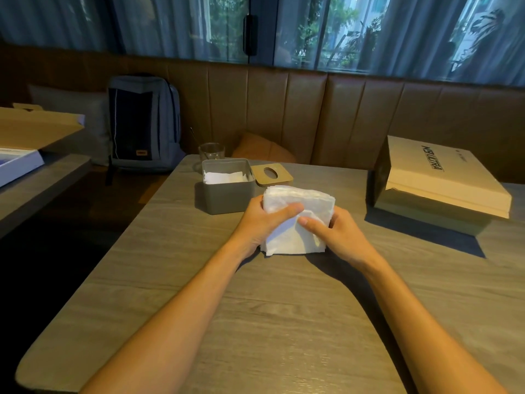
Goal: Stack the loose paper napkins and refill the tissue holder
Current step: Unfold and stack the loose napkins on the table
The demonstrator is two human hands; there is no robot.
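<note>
A thick stack of white paper napkins [298, 200] stands on edge on the wooden table [284, 308], held between both hands. My left hand [264, 220] grips its left side with the thumb across the front. My right hand [338, 234] grips the right side, its thumb pressing the front sheets. Just behind and to the left stands the grey tissue holder [227, 197], open at the top, with some white napkins [223, 177] inside. Its wooden lid [272, 174] with an oval slot lies flat on the table behind the stack.
A drinking glass [211, 151] stands behind the holder. A paper bag [443, 180] lies at the table's right. A backpack [143, 123] sits on the padded bench at the back left. Another table [42, 180] with boxes is at the far left.
</note>
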